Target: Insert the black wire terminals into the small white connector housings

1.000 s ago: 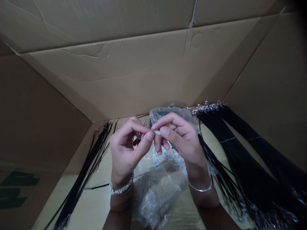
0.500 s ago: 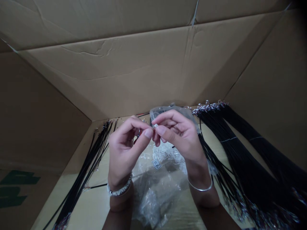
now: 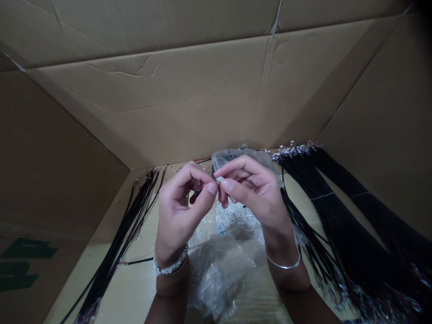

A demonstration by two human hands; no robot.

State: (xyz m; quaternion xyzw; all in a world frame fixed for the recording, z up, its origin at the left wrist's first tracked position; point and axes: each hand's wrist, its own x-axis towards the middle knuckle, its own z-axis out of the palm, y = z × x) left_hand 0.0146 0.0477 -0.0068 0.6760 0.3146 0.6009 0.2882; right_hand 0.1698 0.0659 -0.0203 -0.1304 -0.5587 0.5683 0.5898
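My right hand pinches a small white plastic connector housing between thumb and forefinger. Touching its left side, my left hand has thumb and forefinger pressed together on thin wires; red and black strands show under its palm. The wire ends at the fingertips are hidden. Below both hands lies a clear plastic bag with many white housings and a small handwritten label.
Black cables lie in a bunch on the left. Thick tied bundles of black cable with white connector ends fill the right. Behind my hands sits another plastic bag. Cardboard walls enclose the back and sides.
Both hands hold nearly the same pose at the housing. My left hand has shifted and turned slightly to the right, showing more of the red and black wires.
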